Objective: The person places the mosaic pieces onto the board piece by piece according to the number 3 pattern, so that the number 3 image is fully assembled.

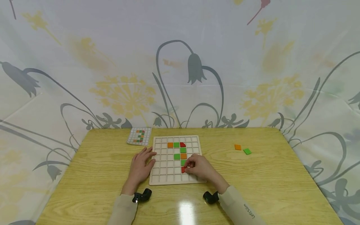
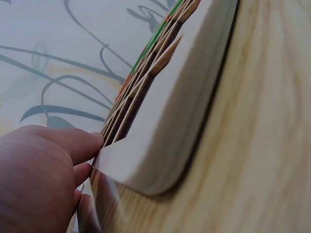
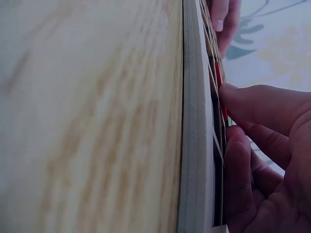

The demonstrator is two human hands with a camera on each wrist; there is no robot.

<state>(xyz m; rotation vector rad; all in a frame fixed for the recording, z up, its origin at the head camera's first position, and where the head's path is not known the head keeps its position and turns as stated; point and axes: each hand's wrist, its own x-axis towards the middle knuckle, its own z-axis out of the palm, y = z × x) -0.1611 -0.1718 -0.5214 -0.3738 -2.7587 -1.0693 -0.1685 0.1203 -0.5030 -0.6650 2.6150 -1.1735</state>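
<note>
A wooden grid board (image 1: 166,180) lies on the table, with several orange, green and red tiles in its cells. My left hand (image 1: 140,165) rests along the board's left edge, its thumb on the rim in the left wrist view. My right hand (image 1: 201,167) is over the lower right part of the board, pinching a red tile (image 1: 183,169) between thumb and finger. In the right wrist view this red tile (image 3: 218,75) sits slightly tilted at the grid, partly hidden by the thumb. Just above it is a green tile (image 1: 183,162), partly covered by the fingers.
A paper card (image 1: 135,139) with a printed coloured grid pattern lies behind the board on the left. Off to the right, an orange tile (image 1: 237,147) and a green tile (image 1: 247,151) lie loose on the wooden table (image 1: 267,181). A patterned curtain (image 1: 180,93) hangs behind.
</note>
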